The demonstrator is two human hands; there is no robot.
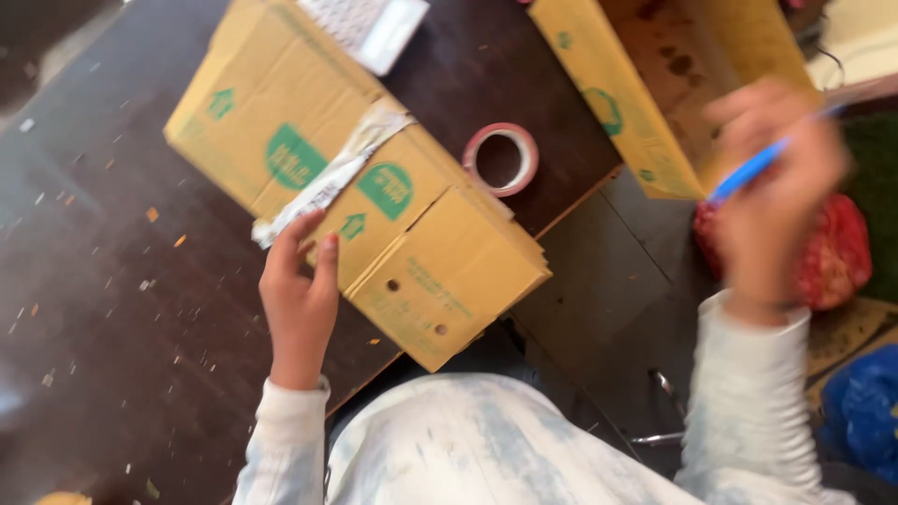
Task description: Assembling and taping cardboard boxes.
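A taped yellow cardboard box [309, 159] with green marks lies on the dark table [103, 281]. My left hand [299, 299] rests against its near side, fingers touching the box by the strip of pale tape [337, 173]. My right hand [776, 196], blurred by motion, is raised off to the right and grips a blue pen [758, 164]. A roll of red-rimmed tape [502, 159] lies on the table just right of the box.
A second yellow cardboard box [645, 84], open, stands at the upper right. A white printed packet [369, 26] lies on the first box's far end. A red bag [832, 252] and a blue thing [865, 411] sit on the floor at the right.
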